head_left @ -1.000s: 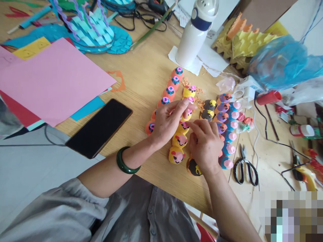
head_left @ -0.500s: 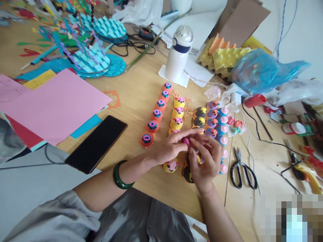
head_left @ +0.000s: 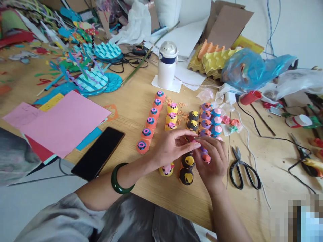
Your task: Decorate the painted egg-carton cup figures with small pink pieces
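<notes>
A person's left hand [head_left: 171,146] and right hand [head_left: 213,161] met fingertip to fingertip over rows of painted cups on a crowded craft worktop [head_left: 136,97]. The left hand was nearly closed, thumb and forefinger nipped on a small pink piece [head_left: 196,144] too tiny to make out. The right hand's fingers were bent in against the same piece, though whether they gripped it or only steadied it could not be told. The piece sat just above the near end of the black cups [head_left: 187,169] and an orange-topped cup [head_left: 205,157], close to the worktop's front edge.

A row of orange cups [head_left: 150,122] ran along the left, with a yellow cup [head_left: 166,169] tucked under the left wrist. A dark phone [head_left: 98,153] lay well to the left and a pair of scissors [head_left: 244,168] just to the right.

The likeliest trouble was a slip: held in so fine a pinch, the piece could drop among the tightly packed cups or roll off the near edge. With both palms hanging low over the rows, a stray wrist or knuckle could also knock the near cups out of line.
</notes>
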`<state>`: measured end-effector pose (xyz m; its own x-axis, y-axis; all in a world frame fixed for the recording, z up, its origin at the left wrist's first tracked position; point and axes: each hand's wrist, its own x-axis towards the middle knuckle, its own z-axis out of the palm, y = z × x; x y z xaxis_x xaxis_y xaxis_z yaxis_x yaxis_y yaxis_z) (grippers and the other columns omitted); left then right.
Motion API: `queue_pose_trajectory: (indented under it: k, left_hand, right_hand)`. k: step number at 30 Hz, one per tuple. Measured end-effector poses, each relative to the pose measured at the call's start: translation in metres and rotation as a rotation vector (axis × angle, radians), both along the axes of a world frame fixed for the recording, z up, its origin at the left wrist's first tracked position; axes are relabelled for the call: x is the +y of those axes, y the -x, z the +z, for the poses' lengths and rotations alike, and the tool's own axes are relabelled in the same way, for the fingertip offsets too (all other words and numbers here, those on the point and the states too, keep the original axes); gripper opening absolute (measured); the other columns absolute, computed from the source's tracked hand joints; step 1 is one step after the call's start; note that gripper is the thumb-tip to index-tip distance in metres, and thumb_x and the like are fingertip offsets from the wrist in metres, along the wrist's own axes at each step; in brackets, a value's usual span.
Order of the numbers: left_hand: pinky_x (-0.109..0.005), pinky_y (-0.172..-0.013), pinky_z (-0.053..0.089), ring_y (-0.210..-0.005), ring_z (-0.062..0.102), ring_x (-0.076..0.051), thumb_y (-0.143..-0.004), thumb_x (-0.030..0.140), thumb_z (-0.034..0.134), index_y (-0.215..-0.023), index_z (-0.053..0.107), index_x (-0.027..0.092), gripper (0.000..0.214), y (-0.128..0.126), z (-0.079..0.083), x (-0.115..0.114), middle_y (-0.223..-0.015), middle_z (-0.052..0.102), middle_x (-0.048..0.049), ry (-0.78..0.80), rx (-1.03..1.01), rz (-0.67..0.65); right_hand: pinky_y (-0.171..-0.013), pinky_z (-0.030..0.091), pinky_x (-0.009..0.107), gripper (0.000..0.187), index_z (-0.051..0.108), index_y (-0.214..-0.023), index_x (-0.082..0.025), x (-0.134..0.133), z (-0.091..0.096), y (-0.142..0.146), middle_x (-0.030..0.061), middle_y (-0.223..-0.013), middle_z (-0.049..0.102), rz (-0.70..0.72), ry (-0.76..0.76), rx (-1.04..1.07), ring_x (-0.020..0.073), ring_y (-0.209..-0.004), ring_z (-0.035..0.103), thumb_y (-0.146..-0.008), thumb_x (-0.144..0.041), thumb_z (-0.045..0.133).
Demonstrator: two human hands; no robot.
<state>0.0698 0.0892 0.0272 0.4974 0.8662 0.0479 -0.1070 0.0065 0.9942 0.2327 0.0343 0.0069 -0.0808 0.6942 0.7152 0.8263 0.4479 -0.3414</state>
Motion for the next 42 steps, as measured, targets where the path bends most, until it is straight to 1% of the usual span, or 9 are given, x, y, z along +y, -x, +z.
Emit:
queue_pose_trajectory:
  k: [6,10,15,18,23,27,31,38,42]
  left_hand:
    - [-0.021,-0.055,0.055,-0.059,0.064,-0.01,-0.086,0.037,0.076,-0.101,0.075,0.016,0.026,-0.013,-0.015,0.007,-0.081,0.074,-0.0046,-0.02,-0.019,0.041]
    - [-0.02,-0.053,0.054,-0.053,0.062,-0.009,-0.087,0.039,0.074,-0.109,0.074,0.017,0.031,-0.012,-0.023,0.0,-0.072,0.071,-0.0009,0.019,-0.055,0.055]
    - [-0.021,-0.061,0.058,-0.066,0.068,-0.011,-0.092,0.036,0.069,-0.112,0.075,0.019,0.028,-0.008,-0.025,-0.001,-0.091,0.073,-0.0052,-0.068,-0.012,-0.003]
    - [-0.02,-0.059,0.057,-0.065,0.067,-0.01,-0.091,0.034,0.071,-0.107,0.077,0.019,0.023,-0.007,-0.026,0.001,-0.091,0.072,-0.0054,-0.113,0.029,0.04]
    - [-0.019,-0.053,0.055,-0.055,0.062,-0.008,-0.091,0.035,0.07,-0.094,0.075,0.016,0.02,-0.008,-0.026,-0.001,-0.078,0.068,-0.0026,-0.085,0.012,0.063]
    - [-0.019,-0.062,0.06,-0.074,0.071,-0.012,-0.09,0.031,0.072,-0.105,0.074,0.017,0.021,-0.009,-0.026,-0.002,-0.099,0.072,-0.0068,-0.171,0.007,0.066]
    - [-0.018,-0.071,0.061,-0.082,0.073,-0.012,-0.091,0.023,0.071,-0.098,0.077,0.018,0.011,-0.01,-0.026,-0.002,-0.092,0.075,-0.0042,-0.299,0.009,0.137]
    - [-0.017,-0.063,0.06,-0.069,0.072,-0.01,-0.093,0.028,0.069,-0.097,0.077,0.017,0.014,-0.008,-0.026,-0.001,-0.088,0.075,-0.0036,-0.246,0.035,0.152]
    - [-0.021,-0.074,0.064,-0.093,0.074,-0.015,-0.092,0.032,0.07,-0.107,0.076,0.019,0.021,-0.008,-0.03,-0.001,-0.105,0.074,-0.0065,-0.238,0.017,0.078]
  right_hand:
    - [-0.064,0.059,0.032,0.037,0.062,-0.126,-0.026,-0.002,-0.01,-0.003,0.0052,-0.096,0.072,0.037,0.177,0.218,0.0163,-0.072,0.068,-0.091,-0.016,0.067]
    - [-0.06,0.06,0.029,0.018,0.067,-0.109,-0.024,-0.009,-0.014,0.003,0.0042,-0.093,0.072,0.138,0.317,0.6,0.0155,-0.072,0.071,-0.092,-0.02,0.068]
    - [-0.055,0.062,0.03,0.015,0.065,-0.105,-0.025,-0.009,-0.013,0.01,0.0011,-0.084,0.073,0.167,0.496,1.011,0.015,-0.059,0.07,-0.093,-0.034,0.067]
    - [-0.062,0.065,0.034,0.019,0.064,-0.108,-0.024,-0.009,-0.015,0.01,0.0027,-0.088,0.072,0.184,0.547,1.014,0.0166,-0.068,0.072,-0.094,-0.036,0.066]
    - [-0.064,0.066,0.032,0.015,0.065,-0.106,-0.024,-0.011,-0.024,0.011,0.0025,-0.094,0.071,0.174,0.449,0.958,0.015,-0.07,0.073,-0.092,-0.027,0.07]
    - [-0.055,0.064,0.028,0.005,0.067,-0.098,-0.023,-0.012,-0.023,0.012,0.0004,-0.083,0.073,0.171,0.436,1.003,0.0133,-0.058,0.07,-0.093,-0.026,0.068]
    - [-0.059,0.065,0.027,0.018,0.065,-0.112,-0.025,-0.011,-0.02,0.011,0.0015,-0.089,0.074,0.232,0.43,1.035,0.0137,-0.066,0.073,-0.094,-0.022,0.067]
    - [-0.069,0.064,0.028,0.028,0.068,-0.116,-0.027,-0.012,-0.024,0.003,0.0026,-0.098,0.074,0.198,0.354,0.687,0.0145,-0.077,0.074,-0.092,-0.012,0.068]
    - [-0.063,0.062,0.025,0.021,0.069,-0.108,-0.025,-0.013,-0.027,0.002,0.0024,-0.094,0.076,0.155,0.306,0.677,0.0141,-0.074,0.074,-0.093,-0.012,0.067]
